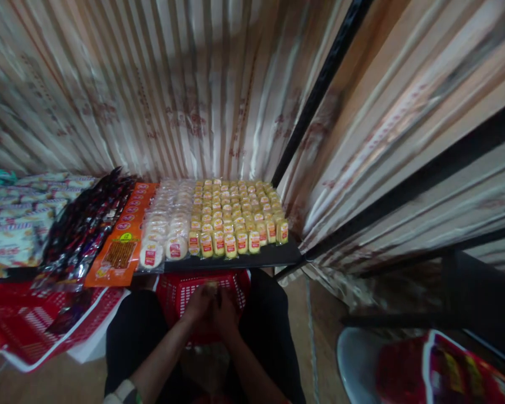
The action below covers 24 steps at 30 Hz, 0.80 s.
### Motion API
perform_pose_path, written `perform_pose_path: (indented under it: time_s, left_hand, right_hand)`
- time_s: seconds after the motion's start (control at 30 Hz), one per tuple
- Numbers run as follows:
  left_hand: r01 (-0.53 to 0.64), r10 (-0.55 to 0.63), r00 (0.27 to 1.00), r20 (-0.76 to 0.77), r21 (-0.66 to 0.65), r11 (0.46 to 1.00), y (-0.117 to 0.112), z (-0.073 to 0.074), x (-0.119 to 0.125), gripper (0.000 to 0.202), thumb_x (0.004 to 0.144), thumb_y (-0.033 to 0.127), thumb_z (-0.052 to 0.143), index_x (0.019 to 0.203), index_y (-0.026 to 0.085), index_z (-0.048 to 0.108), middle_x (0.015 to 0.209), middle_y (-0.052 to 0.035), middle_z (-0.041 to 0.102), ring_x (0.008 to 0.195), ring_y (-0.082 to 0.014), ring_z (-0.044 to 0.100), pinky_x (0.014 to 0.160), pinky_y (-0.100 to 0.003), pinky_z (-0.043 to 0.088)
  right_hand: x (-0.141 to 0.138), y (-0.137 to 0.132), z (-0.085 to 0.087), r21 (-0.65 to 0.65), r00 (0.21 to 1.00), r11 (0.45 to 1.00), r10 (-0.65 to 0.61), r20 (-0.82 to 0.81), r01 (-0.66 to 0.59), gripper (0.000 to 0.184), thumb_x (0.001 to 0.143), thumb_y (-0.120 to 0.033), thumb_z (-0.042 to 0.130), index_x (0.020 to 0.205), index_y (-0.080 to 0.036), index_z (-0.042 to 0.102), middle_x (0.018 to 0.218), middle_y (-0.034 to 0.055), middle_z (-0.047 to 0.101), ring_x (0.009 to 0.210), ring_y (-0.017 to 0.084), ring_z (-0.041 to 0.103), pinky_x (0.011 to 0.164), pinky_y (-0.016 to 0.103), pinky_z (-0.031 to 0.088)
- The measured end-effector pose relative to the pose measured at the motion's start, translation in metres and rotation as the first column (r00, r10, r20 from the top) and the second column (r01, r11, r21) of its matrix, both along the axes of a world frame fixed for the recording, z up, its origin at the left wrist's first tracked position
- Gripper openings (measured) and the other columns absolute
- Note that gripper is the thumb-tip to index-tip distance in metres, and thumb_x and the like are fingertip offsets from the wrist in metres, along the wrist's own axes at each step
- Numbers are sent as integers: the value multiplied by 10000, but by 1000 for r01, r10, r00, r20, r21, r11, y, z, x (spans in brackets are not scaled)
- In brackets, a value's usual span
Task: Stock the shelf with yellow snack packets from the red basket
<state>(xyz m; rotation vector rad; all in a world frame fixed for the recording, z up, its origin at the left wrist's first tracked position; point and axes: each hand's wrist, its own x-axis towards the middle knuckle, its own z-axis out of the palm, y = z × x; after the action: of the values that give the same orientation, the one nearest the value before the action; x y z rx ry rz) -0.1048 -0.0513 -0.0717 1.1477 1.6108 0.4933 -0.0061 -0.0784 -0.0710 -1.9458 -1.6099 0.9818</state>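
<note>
Both my hands meet low in the middle of the view, over a red plastic basket (180, 292) that rests on my lap. My left hand (200, 306) and my right hand (226, 310) press together with curled fingers around something small and yellowish that is too blurred to name. Just above the basket a dark shelf (273, 255) carries rows of small yellow packets (235, 216) with red labels, and beside them round white wrapped cakes (168, 224).
Left along the shelf lie orange snack packs (124, 241), dark shiny packets (84, 224) and pale bags (12, 224). Another red basket (29, 328) sits at lower left. A striped sheet wall stands behind, black shelf bars cross the right, and a red bag (437, 370) lies on a grey stool.
</note>
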Motion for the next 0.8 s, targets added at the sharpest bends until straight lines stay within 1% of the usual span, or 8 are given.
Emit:
perform_pose_path:
  time_s: [0.13, 0.23, 0.37, 0.47, 0.57, 0.67, 0.73, 0.8]
  left_hand:
    - [-22, 15, 997, 75, 91, 996, -3, 27, 15, 193, 786, 221, 505, 945, 145, 585, 920, -66, 681, 852, -175, 633, 742, -239, 478]
    - [-24, 3, 992, 130, 166, 986, -5, 45, 26, 147, 771, 213, 495, 884, 152, 568, 809, -31, 643, 774, -153, 605, 704, -231, 463]
    - [27, -53, 992, 115, 218, 976, -4, 62, 43, 98, 755, 202, 496, 832, 156, 536, 739, -13, 588, 716, -146, 568, 668, -236, 447]
    - [43, -75, 990, 117, 252, 967, -3, 74, 56, 81, 750, 216, 501, 807, 164, 527, 753, -17, 586, 735, -155, 569, 681, -243, 444]
    - [48, -87, 987, 132, 274, 960, -2, 85, 70, 66, 752, 236, 508, 781, 178, 513, 752, -20, 584, 743, -160, 569, 685, -244, 442]
    - [39, -103, 973, 207, 293, 955, -2, 94, 85, 85, 761, 269, 511, 773, 186, 497, 747, -21, 583, 738, -160, 569, 681, -241, 449]
    - [28, -109, 962, 249, 307, 951, -2, 98, 94, 104, 764, 285, 512, 790, 185, 506, 764, -25, 597, 750, -161, 576, 690, -240, 453]
    - [11, -96, 960, 264, 306, 952, -1, 103, 102, 108, 757, 282, 513, 798, 183, 525, 786, -30, 622, 770, -162, 590, 709, -238, 452]
  right_hand:
    - [17, -8, 22, 151, 992, 987, -37, -125, 56, 412, 842, -223, 348, 1208, -162, 526, 1212, 121, 603, 1145, 196, 553, 990, 319, 406]
    - [30, -11, 38, 217, 989, 972, -66, -132, 94, 451, 840, -285, 361, 1237, -123, 500, 1206, 148, 595, 1135, 214, 555, 972, 315, 427]
    - [46, -14, 58, 289, 989, 952, -67, -133, 103, 541, 790, -316, 418, 1264, -58, 463, 1187, 185, 577, 1131, 243, 546, 990, 332, 418]
    - [56, -15, 69, 331, 987, 937, -65, -144, 110, 567, 753, -322, 471, 1257, -63, 465, 1164, 179, 562, 1113, 245, 545, 974, 319, 437]
    - [66, -16, 76, 360, 985, 921, -108, -132, 150, 515, 743, -280, 468, 1222, -97, 504, 1077, 159, 564, 1035, 242, 574, 926, 314, 473]
    - [77, -13, 79, 383, 978, 901, -178, -108, 206, 494, 746, -247, 444, 1218, -119, 520, 1016, 148, 569, 965, 242, 597, 878, 314, 499]
    - [86, -9, 78, 406, 972, 883, -216, -97, 236, 482, 752, -253, 441, 1210, -133, 531, 1018, 148, 581, 971, 250, 599, 874, 331, 500]
    - [95, -5, 76, 432, 960, 857, -253, -122, 281, 491, 753, -272, 460, 1219, -131, 520, 1048, 152, 595, 1006, 260, 594, 895, 361, 490]
